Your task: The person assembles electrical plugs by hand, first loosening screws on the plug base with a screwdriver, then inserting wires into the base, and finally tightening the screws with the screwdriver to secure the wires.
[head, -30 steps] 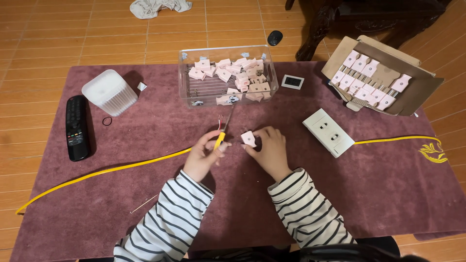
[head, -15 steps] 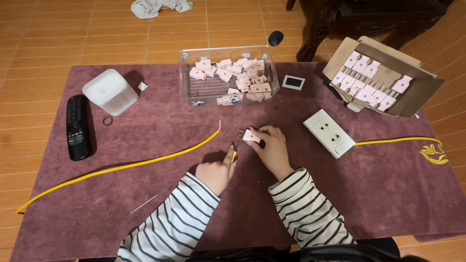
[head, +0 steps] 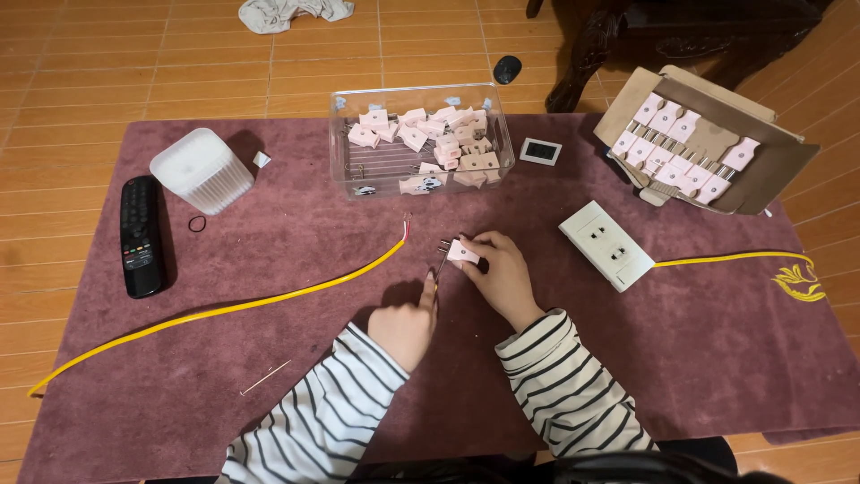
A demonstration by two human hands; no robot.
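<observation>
L hand (head: 405,324) is closed round a thin screwdriver (head: 438,269), tip aimed up at the pink plug (head: 462,253). R hand (head: 502,276) pinches that plug between its fingers (head: 480,242) just above the maroon table (head: 269,358) mat, prongs facing left. Farther out: yellow cable (head: 269,300) end w/ bare wires just left of the plug, white socket (head: 606,244) to the right, clear bin (head: 419,139) of plugs behind.
</observation>
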